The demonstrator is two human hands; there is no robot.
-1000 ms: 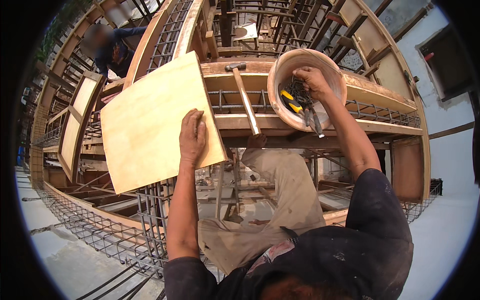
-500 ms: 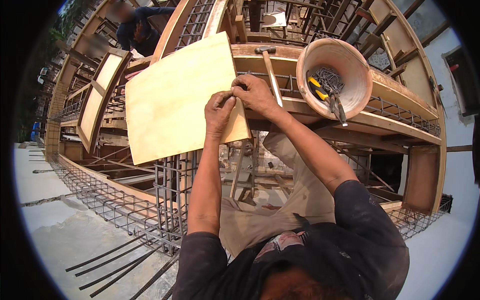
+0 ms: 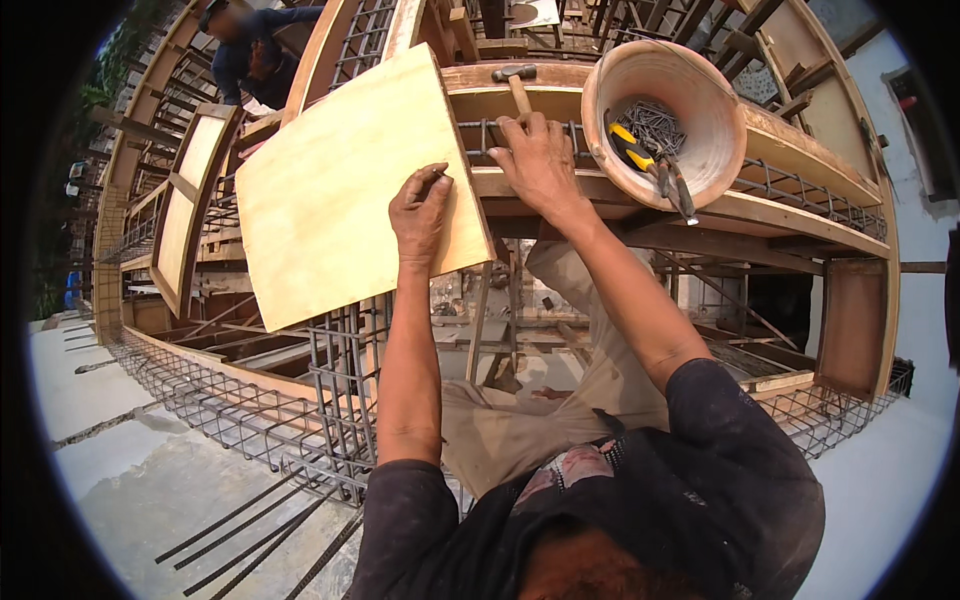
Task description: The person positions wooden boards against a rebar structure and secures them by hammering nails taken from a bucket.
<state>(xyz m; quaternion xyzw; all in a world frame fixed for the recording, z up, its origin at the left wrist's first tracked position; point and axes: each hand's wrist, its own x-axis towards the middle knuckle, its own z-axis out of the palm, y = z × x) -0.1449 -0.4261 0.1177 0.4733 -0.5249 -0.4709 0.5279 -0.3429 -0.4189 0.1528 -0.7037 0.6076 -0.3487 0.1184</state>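
Over a pale yellow plywood sheet (image 3: 330,190), my left hand (image 3: 418,215) is closed in a pinch at the sheet's right part. A small dark piece, apparently a nail (image 3: 440,170), shows at its fingertips. My right hand (image 3: 545,165) lies over the handle of a hammer (image 3: 515,75), fingers curled down round it and thumb out to the left. The hammer's head points away from me, and most of its handle is hidden under the hand. Right of that hand stands a whitish bucket (image 3: 605,90) with many nails (image 3: 650,125) and yellow-and-black pliers (image 3: 632,148) inside.
Wooden formwork beams (image 3: 800,220) run across under the bucket. A rebar cage (image 3: 345,390) rises below the sheet, and loose bar ends (image 3: 245,525) stick out over concrete at lower left. Another person (image 3: 260,55) is at the far left. Open gaps show below me.
My right hand has parted from the left and moved right onto the hammer handle. My left hand has shifted slightly left, still pinching. The whole view has moved a little.
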